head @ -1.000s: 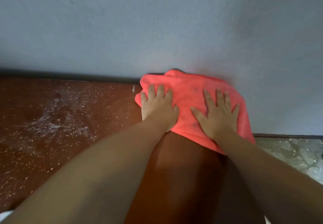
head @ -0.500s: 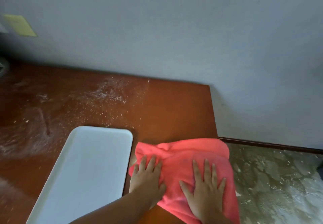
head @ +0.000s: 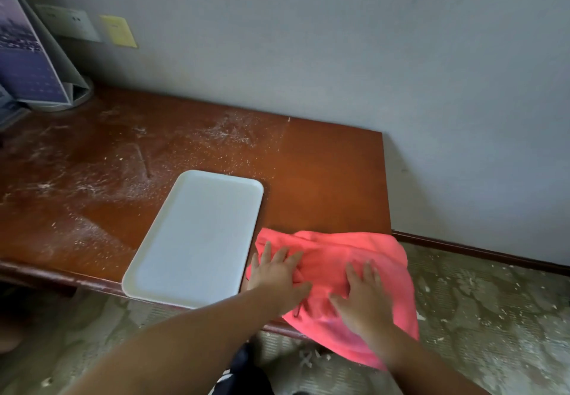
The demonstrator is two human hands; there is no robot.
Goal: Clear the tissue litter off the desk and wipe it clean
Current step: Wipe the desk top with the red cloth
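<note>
Coral-pink microfibre cloth sits bunched at the near right corner of our reddish-brown wooden surface, with part of it hanging over the front edge. No real grip going on: our left hand and right hand both lie flat on it, fingers spread, pressing down. Just left of the cloth is a white rectangular plastic tray, poking past the front edge. White tissue crumbs dust the surface further left and back, and there's more on the patterned carpet.

Counter was cut off far left of the tray, its corner right of the tray lay hidden under the cloth, right grip there was blurred
</note>
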